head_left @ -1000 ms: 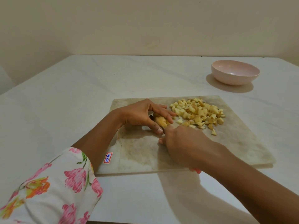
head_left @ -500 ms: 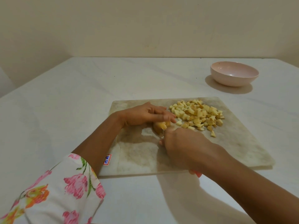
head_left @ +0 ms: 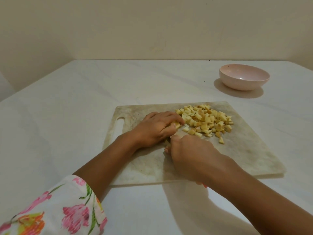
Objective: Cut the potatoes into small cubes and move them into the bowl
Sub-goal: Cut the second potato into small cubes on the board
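Observation:
A pile of small potato cubes (head_left: 208,121) lies on the far right part of the marbled cutting board (head_left: 245,150). My left hand (head_left: 157,128) curls over the last potato piece (head_left: 177,125) at the pile's left edge and holds it down. My right hand (head_left: 191,155) is just in front of it, gripping a knife. Only the red end of the knife handle (head_left: 204,185) shows under my palm; the blade is hidden. The pink bowl (head_left: 228,82) stands beyond the board at the far right, with nothing in it.
The board lies on a white table (head_left: 67,124) that meets a beige wall at the back. A handle slot (head_left: 118,126) is cut into the board's left end. My floral sleeve (head_left: 55,209) fills the near left corner.
My left hand has curled tighter over the potato piece and shifted slightly toward the pile. The piece shows smaller. My right hand stays close against it.

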